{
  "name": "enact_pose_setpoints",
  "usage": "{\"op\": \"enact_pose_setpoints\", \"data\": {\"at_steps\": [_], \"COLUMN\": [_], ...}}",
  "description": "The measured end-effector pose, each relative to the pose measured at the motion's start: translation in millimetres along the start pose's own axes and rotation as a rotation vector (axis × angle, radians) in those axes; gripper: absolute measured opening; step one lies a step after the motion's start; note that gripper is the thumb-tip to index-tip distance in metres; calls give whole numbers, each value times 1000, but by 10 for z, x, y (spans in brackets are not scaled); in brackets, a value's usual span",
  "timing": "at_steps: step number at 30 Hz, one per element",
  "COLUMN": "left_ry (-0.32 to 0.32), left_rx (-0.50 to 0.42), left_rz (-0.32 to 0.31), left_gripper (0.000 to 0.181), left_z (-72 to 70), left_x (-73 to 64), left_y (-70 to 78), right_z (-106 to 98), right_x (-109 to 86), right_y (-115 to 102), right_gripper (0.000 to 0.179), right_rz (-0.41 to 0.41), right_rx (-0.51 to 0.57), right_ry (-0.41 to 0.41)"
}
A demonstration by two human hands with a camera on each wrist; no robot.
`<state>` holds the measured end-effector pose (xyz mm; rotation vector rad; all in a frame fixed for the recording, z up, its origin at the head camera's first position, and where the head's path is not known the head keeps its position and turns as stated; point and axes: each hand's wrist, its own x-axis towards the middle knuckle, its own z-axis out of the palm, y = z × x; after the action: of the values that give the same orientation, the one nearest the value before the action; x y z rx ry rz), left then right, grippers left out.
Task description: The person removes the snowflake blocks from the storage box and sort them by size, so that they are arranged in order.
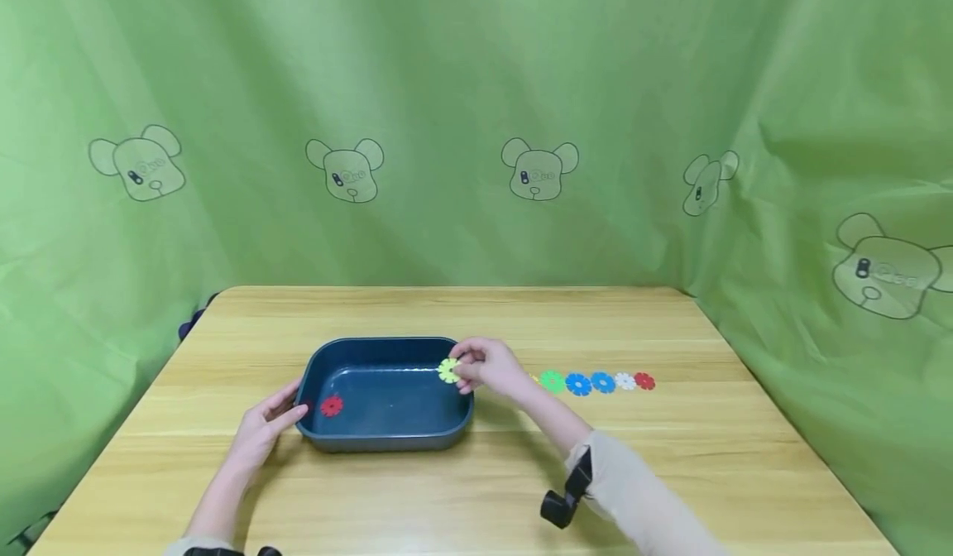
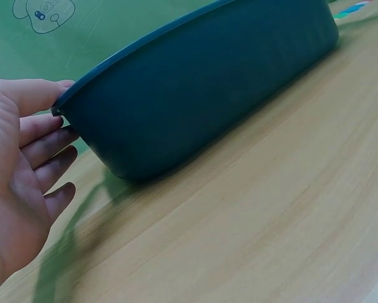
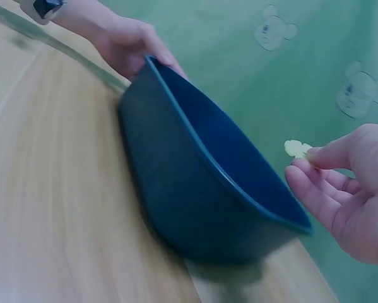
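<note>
A dark blue plastic tub [image 1: 383,444] stands on the table, with a red snowflake disc [image 1: 332,405] lying inside at its left. My left hand [image 1: 256,432] pinches the tub's left rim, thumb over the edge and other fingers outside, as the left wrist view shows. Over the tub's right end, my right hand [image 1: 487,366] holds a yellow-green snowflake disc [image 1: 448,370] between thumb and fingers. In the right wrist view that disc [image 3: 296,149] is at the fingertips, above the tub's rim [image 3: 223,173].
Right of the tub, a row of discs lies on the wooden table [image 1: 596,473]: a partly hidden yellow one, a green disc [image 1: 553,381], two blue discs [image 1: 578,384], a white disc [image 1: 625,381] and a red disc [image 1: 644,381]. Green curtain [image 1: 447,233] hangs behind.
</note>
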<state>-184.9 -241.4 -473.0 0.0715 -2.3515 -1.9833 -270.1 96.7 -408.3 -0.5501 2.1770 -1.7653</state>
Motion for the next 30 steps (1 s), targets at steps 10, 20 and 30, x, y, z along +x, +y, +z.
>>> {"op": "enact_pose_setpoints", "data": {"at_steps": [10, 20, 30], "left_ry": [-6, -13, -2], "left_rx": [14, 13, 30], "left_rz": [-20, -10, 3], "left_gripper": [55, 55, 55], "left_z": [-18, -13, -2], "left_x": [-6, -18, -23], "left_y": [1, 21, 7], "right_z": [-646, -1236, -1792], "right_x": [-362, -717, -986], "right_y": [216, 421, 670], "right_gripper": [32, 40, 45], "right_rz": [52, 126, 142], "right_rx": [47, 79, 43], "right_ry": [158, 315, 418]}}
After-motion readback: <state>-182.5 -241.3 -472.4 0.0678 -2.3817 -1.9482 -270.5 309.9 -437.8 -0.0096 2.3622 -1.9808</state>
